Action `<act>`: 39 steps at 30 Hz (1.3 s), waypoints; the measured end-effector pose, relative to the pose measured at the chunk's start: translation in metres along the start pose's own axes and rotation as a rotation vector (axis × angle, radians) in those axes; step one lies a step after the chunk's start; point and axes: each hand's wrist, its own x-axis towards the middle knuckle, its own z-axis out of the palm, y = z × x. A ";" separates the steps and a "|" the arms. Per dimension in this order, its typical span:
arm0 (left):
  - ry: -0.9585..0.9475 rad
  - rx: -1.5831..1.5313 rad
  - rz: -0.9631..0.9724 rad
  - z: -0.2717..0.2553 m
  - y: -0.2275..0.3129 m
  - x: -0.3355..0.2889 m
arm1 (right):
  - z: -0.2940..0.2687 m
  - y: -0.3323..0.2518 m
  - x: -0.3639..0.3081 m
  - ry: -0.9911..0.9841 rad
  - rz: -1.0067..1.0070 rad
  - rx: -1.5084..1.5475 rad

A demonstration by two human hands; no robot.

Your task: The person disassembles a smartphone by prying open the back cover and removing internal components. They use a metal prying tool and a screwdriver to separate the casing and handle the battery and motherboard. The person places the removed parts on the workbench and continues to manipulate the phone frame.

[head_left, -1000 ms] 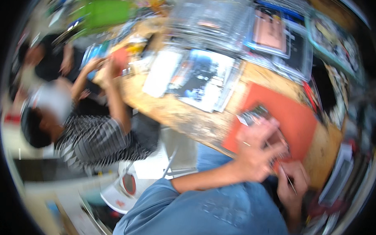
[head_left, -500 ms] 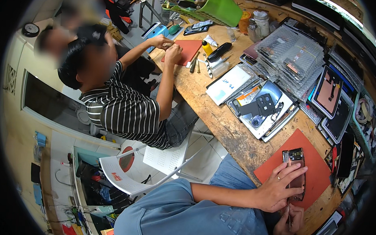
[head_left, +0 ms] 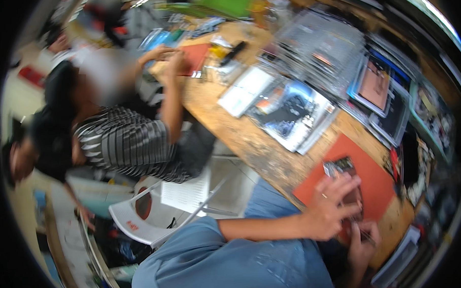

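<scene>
A dark phone-like device (head_left: 347, 181) lies on an orange-red mat (head_left: 376, 177) on the wooden workbench (head_left: 261, 145). My left hand (head_left: 330, 208) rests on the device's lower part with fingers spread, holding it down. My right hand (head_left: 363, 245) is just below it, fingers closed around a thin dark tool whose tip meets the device's near end. The picture is motion-blurred, so the tool's kind is unclear.
A co-worker in a striped shirt (head_left: 129, 148) sits to my left, hands on a second red mat (head_left: 195, 56). Clear plastic cases (head_left: 320, 45), boxed devices (head_left: 292, 113) and trays (head_left: 380, 83) crowd the bench's far side. A white chair (head_left: 152, 212) stands beside my knee.
The view swung and blurred as my head moved. My hands stay on the device on the mat; the co-worker leans further over the bench.
</scene>
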 end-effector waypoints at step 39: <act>-0.091 0.156 -0.002 -0.018 0.004 0.014 | 0.006 -0.019 0.033 -0.092 -0.147 -0.219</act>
